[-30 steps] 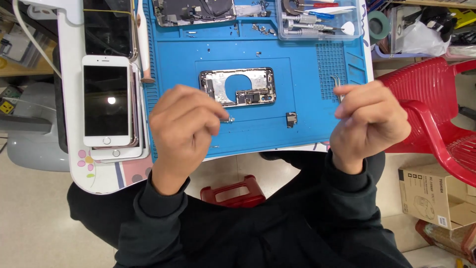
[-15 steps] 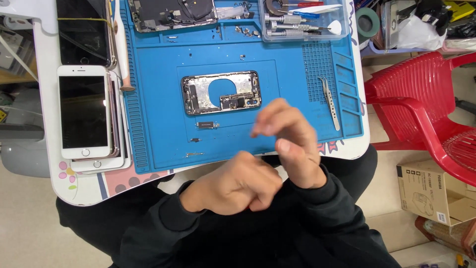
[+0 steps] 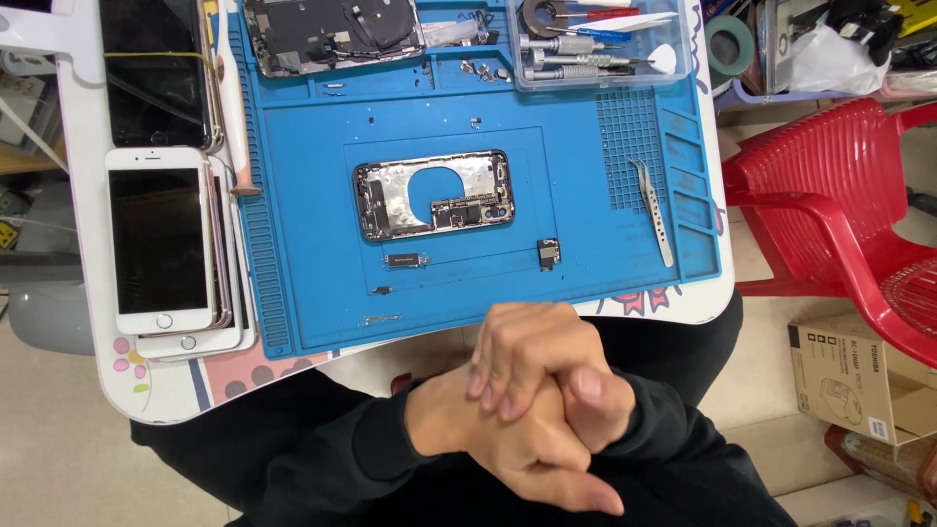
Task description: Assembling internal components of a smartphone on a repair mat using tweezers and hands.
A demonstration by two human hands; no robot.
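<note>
Both hands are clasped together below the blue mat (image 3: 303,195), off the desk's (image 3: 156,390) near edge: the right hand (image 3: 532,366) lies over the left hand (image 3: 517,444), fingers closed on each other, holding nothing. The opened phone (image 3: 432,195) lies at mat centre, tweezers (image 3: 652,210) to its right.

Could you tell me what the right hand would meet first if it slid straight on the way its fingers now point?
The right hand, laid over the left hand, points left and slightly toward the body. Going on, it would likely meet the person's own dark left sleeve first, not the blue mat; heights are unclear from above.
</note>
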